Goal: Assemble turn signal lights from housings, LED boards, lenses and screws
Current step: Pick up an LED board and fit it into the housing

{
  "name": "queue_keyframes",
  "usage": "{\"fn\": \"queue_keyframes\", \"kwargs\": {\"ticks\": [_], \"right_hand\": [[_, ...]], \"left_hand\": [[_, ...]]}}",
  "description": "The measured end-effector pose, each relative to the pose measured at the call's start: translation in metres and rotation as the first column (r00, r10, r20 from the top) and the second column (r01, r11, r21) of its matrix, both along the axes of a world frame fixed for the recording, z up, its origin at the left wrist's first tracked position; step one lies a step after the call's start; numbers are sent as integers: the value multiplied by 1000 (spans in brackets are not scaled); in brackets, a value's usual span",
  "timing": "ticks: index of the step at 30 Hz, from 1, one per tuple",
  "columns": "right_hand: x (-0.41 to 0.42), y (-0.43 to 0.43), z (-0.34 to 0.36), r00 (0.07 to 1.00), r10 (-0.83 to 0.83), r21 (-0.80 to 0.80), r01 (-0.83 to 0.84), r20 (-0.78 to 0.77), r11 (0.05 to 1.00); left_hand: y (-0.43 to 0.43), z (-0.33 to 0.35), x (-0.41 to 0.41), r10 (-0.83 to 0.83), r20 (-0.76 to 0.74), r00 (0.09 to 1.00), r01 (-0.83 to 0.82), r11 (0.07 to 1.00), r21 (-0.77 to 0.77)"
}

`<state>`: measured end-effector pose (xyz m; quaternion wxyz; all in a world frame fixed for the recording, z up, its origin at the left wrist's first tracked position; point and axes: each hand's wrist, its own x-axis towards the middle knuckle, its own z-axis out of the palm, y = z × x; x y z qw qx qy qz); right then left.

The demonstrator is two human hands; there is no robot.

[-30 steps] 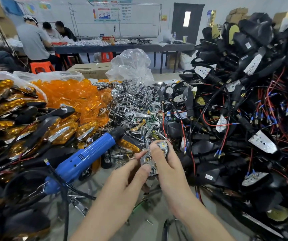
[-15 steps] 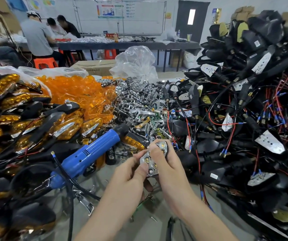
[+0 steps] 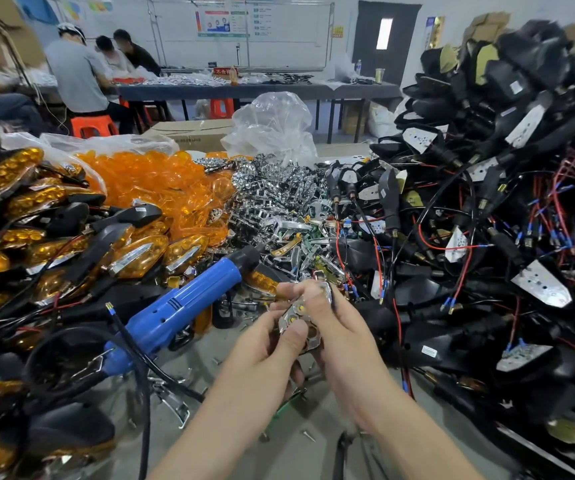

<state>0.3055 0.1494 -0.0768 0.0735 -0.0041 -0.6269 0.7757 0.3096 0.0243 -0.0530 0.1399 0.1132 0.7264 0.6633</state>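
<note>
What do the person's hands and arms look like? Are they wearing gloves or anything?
No gloves. The left hand and right hand are bare, with no rings, watch or bracelets showing. Both forearms are bare too; no sleeve is in view. The fingers have short, plain nails.

I read the reflector piece (image 3: 301,322) between left hand (image 3: 265,344) and right hand (image 3: 346,337) as silver chrome, yellow dots. Screwdriver (image 3: 182,308) left of them: blue, black nose. Lenses (image 3: 147,181) beyond it: clear orange. Reflector pile (image 3: 279,199) beyond the hands: chrome. Housings (image 3: 428,292) to their right: black; wires (image 3: 452,248) red, black, blue-tipped.
</note>
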Motion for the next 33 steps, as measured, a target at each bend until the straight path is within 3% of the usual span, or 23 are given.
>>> {"fn": "queue_keyframes", "kwargs": {"ticks": [14,17,21,25,30,33], "right_hand": [[4,-5,2,958,-211,197,248,-194,948],[3,-4,3,960,-209,186,243,-186,952],[2,-3,2,985,-128,120,142,-116,983],[3,-3,3,995,-58,57,62,-79,996],[6,-7,2,985,-131,190,151,-116,970],[8,-9,3,979,-160,190,182,-125,965]], "left_hand": [[5,9,4,17,-68,998,-17,1000,5],[4,1,1,18,-99,995,-18,1000,-1],[0,-2,0,-37,-24,999,37,999,1],[0,-3,0,-49,-96,994,47,998,-30],[4,-4,0,-27,-109,994,25,999,-20],[6,-4,1,-35,-115,993,36,999,7]]}}
